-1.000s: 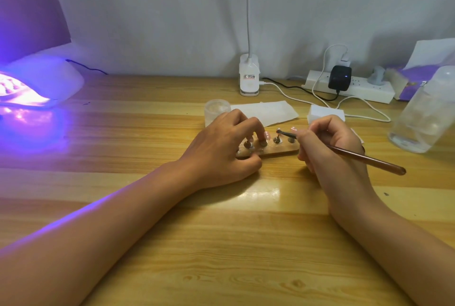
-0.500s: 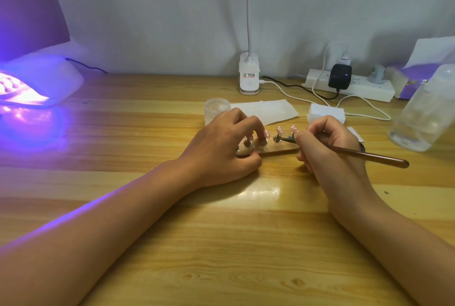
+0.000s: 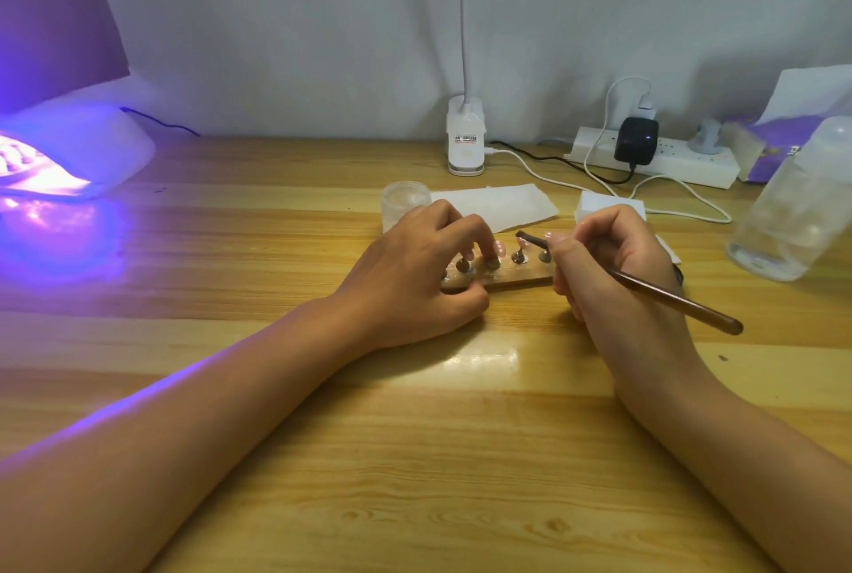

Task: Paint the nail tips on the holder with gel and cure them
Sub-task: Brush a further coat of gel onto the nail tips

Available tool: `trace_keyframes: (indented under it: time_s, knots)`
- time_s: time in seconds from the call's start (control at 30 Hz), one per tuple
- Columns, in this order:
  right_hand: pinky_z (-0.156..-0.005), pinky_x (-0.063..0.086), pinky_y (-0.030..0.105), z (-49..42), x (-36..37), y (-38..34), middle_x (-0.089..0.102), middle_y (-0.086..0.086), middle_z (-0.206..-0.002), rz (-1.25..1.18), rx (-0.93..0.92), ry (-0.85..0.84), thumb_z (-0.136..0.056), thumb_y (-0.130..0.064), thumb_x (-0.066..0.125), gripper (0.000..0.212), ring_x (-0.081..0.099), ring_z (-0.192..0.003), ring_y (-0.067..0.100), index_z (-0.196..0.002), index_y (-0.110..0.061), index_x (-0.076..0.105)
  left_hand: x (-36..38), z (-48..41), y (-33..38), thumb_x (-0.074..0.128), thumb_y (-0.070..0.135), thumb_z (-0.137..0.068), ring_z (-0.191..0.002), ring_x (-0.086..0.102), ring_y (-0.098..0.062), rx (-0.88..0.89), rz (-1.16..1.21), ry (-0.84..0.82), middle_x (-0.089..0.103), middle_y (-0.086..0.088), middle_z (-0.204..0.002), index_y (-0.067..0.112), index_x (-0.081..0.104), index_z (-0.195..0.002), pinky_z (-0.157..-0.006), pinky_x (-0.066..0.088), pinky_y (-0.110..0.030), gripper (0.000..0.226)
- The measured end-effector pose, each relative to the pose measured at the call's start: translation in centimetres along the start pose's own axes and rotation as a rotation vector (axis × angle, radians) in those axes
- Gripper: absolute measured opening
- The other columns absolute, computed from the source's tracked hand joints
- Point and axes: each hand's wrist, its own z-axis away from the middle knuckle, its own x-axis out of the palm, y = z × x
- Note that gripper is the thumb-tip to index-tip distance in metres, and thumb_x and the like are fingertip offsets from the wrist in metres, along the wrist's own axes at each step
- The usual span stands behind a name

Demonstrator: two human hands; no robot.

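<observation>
Several pink nail tips point(image 3: 499, 247) on wooden holder point(image 3: 511, 280).

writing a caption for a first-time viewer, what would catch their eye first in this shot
First, the curing lamp glowing violet at the far left, spilling light over the wooden table. Then, mid-table, the left hand gripping the small nail-tip holder while the right hand holds a brown brush, its tip over the holder's right end.

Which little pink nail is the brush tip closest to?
The nail tip second from the right end of the holder: the brush ends right at it; the rest stand to either side.
</observation>
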Motion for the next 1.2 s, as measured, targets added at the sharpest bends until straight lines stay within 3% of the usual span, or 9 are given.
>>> trace_keyframes:
  time_s: [0.17,0.37,0.63,0.8,0.93,1.0,1.1,1.2]
  knots:
    - [-0.076,0.055,0.046,0.11,0.18,-0.08,0.067,-0.003,-0.085,0.076,-0.052,0.026,-0.093,-0.032,0.06,0.006,0.064,-0.081,0.014,-0.091,-0.029,0.055,0.17,-0.04,-0.09,0.058,0.039,-0.079,-0.096,0.049,-0.008,0.003,0.0,0.013,0.049,0.012,-0.1,0.037,0.06,-0.106,-0.074,0.052,-0.038,0.028]
    - [-0.076,0.054,0.047,0.02,0.19,0.03,0.069,-0.007,-0.087,0.072,-0.062,0.026,-0.096,-0.035,0.056,0.004,0.063,-0.079,0.012,-0.092,-0.034,0.056,0.22,0.03,-0.14,0.059,0.038,-0.079,-0.095,0.048,-0.008,0.006,-0.013,0.029,0.05,0.012,-0.1,0.037,0.06,-0.106,-0.074,0.051,-0.036,0.027]
    - [-0.07,0.053,0.036,-0.04,0.08,0.1,0.069,-0.009,-0.085,0.06,-0.051,-0.014,-0.098,-0.036,0.053,0.005,0.061,-0.071,0.002,-0.093,-0.036,0.056,0.34,0.0,-0.26,0.06,0.041,-0.084,-0.094,0.05,-0.006,0.009,-0.023,0.01,0.052,0.014,-0.102,0.039,0.059,-0.106,-0.074,0.051,-0.033,0.022]
    - [-0.067,0.054,0.038,-0.01,0.13,-0.07,0.069,-0.008,-0.082,0.067,-0.038,-0.012,-0.099,-0.037,0.05,0.009,0.058,-0.064,0.001,-0.094,-0.034,0.057,0.32,-0.03,-0.26,0.057,0.043,-0.084,-0.095,0.05,-0.005,0.011,-0.027,0.0,0.052,0.014,-0.103,0.039,0.058,-0.107,-0.073,0.05,-0.031,0.024]
    - [-0.053,0.05,0.022,0.26,0.04,-0.55,0.07,-0.005,-0.077,0.028,-0.067,-0.004,-0.101,-0.045,0.04,0.028,0.058,-0.055,0.006,-0.094,-0.029,0.062,0.3,-0.01,-0.26,0.06,0.041,-0.085,-0.095,0.049,-0.005,0.019,-0.027,0.008,0.052,0.015,-0.102,0.039,0.058,-0.107,-0.073,0.05,-0.03,0.023]
    - [-0.064,0.053,0.023,0.34,0.0,-0.6,0.07,-0.008,-0.078,0.094,-0.116,0.003,-0.1,-0.045,0.041,0.029,0.065,-0.071,0.004,-0.093,-0.029,0.064,0.28,-0.01,-0.26,0.061,0.04,-0.084,-0.095,0.049,-0.005,0.026,-0.025,0.019,0.052,0.015,-0.101,0.038,0.058,-0.108,-0.073,0.05,-0.03,0.025]
    - [-0.087,0.051,0.041,0.31,0.08,-0.49,0.067,-0.012,-0.094,0.276,-0.229,0.023,-0.097,-0.023,0.055,0.01,0.062,-0.104,0.015,-0.104,-0.028,0.06,0.3,-0.04,-0.15,0.063,0.038,-0.082,-0.093,0.05,-0.007,0.039,-0.035,0.044,0.053,0.013,-0.101,0.034,0.056,-0.11,-0.073,0.05,-0.033,0.029]
    - [-0.093,0.041,0.046,0.48,0.27,-0.38,0.06,-0.018,-0.104,0.463,-0.269,0.041,-0.09,-0.015,0.062,0.031,0.049,-0.11,0.015,-0.119,-0.023,0.054,0.28,-0.04,-0.05,0.064,0.037,-0.08,-0.093,0.051,-0.01,0.049,-0.042,0.061,0.054,0.012,-0.1,0.03,0.055,-0.111,-0.073,0.05,-0.036,0.032]
